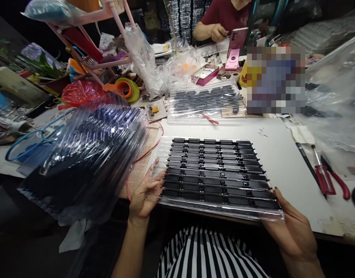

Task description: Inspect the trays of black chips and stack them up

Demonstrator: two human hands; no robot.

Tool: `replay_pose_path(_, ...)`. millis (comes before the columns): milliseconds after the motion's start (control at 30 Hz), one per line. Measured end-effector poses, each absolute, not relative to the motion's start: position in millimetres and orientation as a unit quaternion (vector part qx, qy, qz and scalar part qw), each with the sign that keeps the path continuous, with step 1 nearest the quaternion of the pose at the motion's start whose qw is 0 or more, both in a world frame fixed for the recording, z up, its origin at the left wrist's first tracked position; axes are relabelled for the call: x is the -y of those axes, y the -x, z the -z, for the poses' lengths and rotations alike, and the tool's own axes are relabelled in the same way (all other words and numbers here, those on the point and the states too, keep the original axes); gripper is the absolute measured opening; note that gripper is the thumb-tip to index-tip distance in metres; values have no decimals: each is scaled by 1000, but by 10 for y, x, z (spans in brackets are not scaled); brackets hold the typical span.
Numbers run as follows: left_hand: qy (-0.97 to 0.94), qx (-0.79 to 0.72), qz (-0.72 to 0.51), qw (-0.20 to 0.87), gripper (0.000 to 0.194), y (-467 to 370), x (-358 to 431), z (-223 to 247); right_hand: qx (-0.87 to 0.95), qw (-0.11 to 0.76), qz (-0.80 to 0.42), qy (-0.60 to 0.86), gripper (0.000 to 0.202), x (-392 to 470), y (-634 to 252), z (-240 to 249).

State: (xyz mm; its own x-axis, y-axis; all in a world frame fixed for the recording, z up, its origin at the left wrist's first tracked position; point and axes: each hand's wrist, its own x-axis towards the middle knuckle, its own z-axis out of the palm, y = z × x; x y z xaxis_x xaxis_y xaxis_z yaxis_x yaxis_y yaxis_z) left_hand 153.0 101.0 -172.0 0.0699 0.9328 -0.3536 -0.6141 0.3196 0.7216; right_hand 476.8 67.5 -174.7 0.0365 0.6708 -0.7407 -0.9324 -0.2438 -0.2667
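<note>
Spanning between the left hand (pixel 142 201) and right hand (pixel 297 228), the clear tray (pixel 218 209) is being pinched by their fingers (pixel 152 168) at its left edge and near-right corner.

White worktop (pixel 300 206), wood-tone strip (pixel 152 146) to L. R side, nr each other: slim black tool (pixel 307 162), red-handled screwdriver (pixel 325 179), red-grip pliers (pixel 343 187). Few dark scraps (pixel 262 134) mid-back. Behind: clear ridged tray (pixel 206 99) w/ black parts. L: stack of clear trays (pixel 90 143), overhanging front edge. Red wire (pixel 150 151) btwn stack & white area. Far back: pink phone stand (pixel 232 66), magenta box (pixel 209 79).
</note>
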Motion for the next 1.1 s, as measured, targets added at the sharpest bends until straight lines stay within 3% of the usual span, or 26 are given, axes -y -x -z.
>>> replay_pose_path(800, -204, -414, -526, 714, 71, -1503, -1049, 1715, -18, 615, -722, 316, 16, -745, -4721, 1723)
replay_pose_path(1100, -160, -342, -659, 650, 64, -1657, -1004, 1651, 0, 635, -716, 290, 20, -747, -4662, 1780)
